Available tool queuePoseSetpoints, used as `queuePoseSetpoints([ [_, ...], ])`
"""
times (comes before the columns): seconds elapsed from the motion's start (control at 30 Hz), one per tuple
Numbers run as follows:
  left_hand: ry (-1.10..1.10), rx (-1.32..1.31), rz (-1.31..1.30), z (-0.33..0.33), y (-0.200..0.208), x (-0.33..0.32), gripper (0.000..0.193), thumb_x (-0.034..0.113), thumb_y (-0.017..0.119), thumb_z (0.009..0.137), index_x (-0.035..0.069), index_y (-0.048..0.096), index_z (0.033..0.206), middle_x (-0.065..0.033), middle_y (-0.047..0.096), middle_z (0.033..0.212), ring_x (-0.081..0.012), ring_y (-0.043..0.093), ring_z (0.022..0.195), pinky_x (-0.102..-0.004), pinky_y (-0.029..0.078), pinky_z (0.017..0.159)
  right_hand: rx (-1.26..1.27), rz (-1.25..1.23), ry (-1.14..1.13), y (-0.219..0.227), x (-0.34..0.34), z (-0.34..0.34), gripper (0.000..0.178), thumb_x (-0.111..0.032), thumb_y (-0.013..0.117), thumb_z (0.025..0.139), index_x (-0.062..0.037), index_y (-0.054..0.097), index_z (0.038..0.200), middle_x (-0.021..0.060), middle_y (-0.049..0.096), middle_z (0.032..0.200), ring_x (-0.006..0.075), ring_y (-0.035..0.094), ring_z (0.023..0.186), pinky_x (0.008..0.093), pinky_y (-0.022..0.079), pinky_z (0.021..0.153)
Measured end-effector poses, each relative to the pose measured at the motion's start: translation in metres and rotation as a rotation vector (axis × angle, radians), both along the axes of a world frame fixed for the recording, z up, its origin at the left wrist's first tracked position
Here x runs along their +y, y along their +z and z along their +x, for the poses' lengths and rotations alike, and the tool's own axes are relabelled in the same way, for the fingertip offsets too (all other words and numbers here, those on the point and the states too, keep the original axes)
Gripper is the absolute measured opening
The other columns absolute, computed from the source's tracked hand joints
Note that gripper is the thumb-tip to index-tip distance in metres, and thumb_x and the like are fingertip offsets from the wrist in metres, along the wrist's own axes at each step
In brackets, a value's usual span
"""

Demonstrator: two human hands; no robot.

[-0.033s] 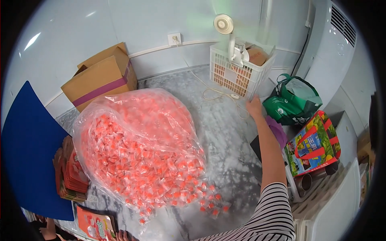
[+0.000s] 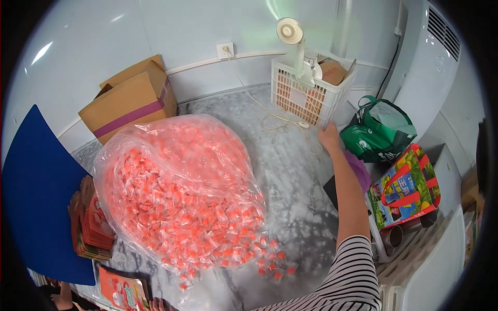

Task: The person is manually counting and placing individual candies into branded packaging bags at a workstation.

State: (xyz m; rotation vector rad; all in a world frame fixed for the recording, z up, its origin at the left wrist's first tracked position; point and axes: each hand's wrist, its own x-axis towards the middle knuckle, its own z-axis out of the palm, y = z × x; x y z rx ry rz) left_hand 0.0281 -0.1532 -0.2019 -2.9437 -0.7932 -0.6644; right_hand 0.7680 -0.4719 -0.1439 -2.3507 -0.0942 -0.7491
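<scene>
Across the bench [image 2: 290,192], on the head view, I saw the right hand [image 2: 328,139] at the end of an outstretched forearm [image 2: 351,202], just beside the lower right corner of the white crate [image 2: 300,96]. The fingers pointed away from me, so I could not tell how far open that hand was, what it had hold of, or whether it touched the crate. The crate stood upright near the back wall, with a brown carton [image 2: 332,71] inside and a cream fan [image 2: 290,32] at its front rim; a pale cord [image 2: 282,116] looped over the bench before it. Down at the lower edge, fingers of the left hand [image 2: 157,305] showed just beside a red packet [image 2: 122,290] (the frame cut off the rest, so I could not judge its opening or its grip). That packet lay flat at the near left, below a stack of red packets [image 2: 96,223] by a blue panel [image 2: 41,207]. Left of the bench's middle sat a big clear bag [image 2: 207,135] full of small red wrapped pieces [image 2: 176,212], some spilled out at its near right end. Behind it stood a cardboard box [image 2: 124,103]. Right of the crate I made out a green bag [image 2: 371,139] and, nearer, a multicoloured bag [image 2: 402,189].
</scene>
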Motion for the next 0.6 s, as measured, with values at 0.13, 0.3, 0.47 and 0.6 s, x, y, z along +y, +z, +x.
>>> queuePoseSetpoints([
  [0.13,-0.043,0.024,0.054,0.000,-0.002,0.002,0.042,0.022,0.054,0.081,0.001,0.053,0.117,-0.0197,0.051,0.119,-0.0387,0.044,0.116,-0.0654,0.023,0.103,0.145,0.004,0.065,0.013,-0.003,0.024,0.051,-0.023,0.064,0.081,0.0094,0.048,0.117,0.0313,0.056,0.112,0.0432,0.054,0.108,0.0453,0.045,0.092],
  [0.3,-0.021,0.076,0.024,0.000,-0.004,0.004,0.042,0.022,0.053,0.082,0.002,0.051,0.119,-0.0192,0.050,0.122,-0.0381,0.043,0.117,-0.0654,0.024,0.103,-0.003,-0.039,0.000,0.013,0.001,0.061,0.059,-0.023,0.066,0.080,0.0110,0.043,0.123,0.0318,0.052,0.118,0.0437,0.052,0.110,0.0449,0.044,0.094],
  [0.47,-0.036,0.080,0.067,0.003,-0.004,0.004,0.046,0.020,0.053,0.082,0.000,0.047,0.123,-0.0192,0.048,0.125,-0.0388,0.041,0.119,-0.0654,0.024,0.102,-0.102,0.026,-0.043,0.017,0.003,0.085,0.054,-0.019,0.065,0.082,0.0087,0.044,0.124,0.0287,0.053,0.115,0.0421,0.054,0.107,0.0464,0.045,0.093],
  [0.6,0.001,0.139,-0.011,0.004,-0.006,0.003,0.047,0.015,0.054,0.080,-0.002,0.047,0.123,-0.0210,0.048,0.122,-0.0414,0.041,0.118,-0.0644,0.026,0.103,-0.007,-0.204,-0.057,0.014,0.004,0.081,0.046,-0.012,0.061,0.083,0.0047,0.047,0.123,0.0255,0.054,0.112,0.0392,0.055,0.105,0.0458,0.048,0.089],
])
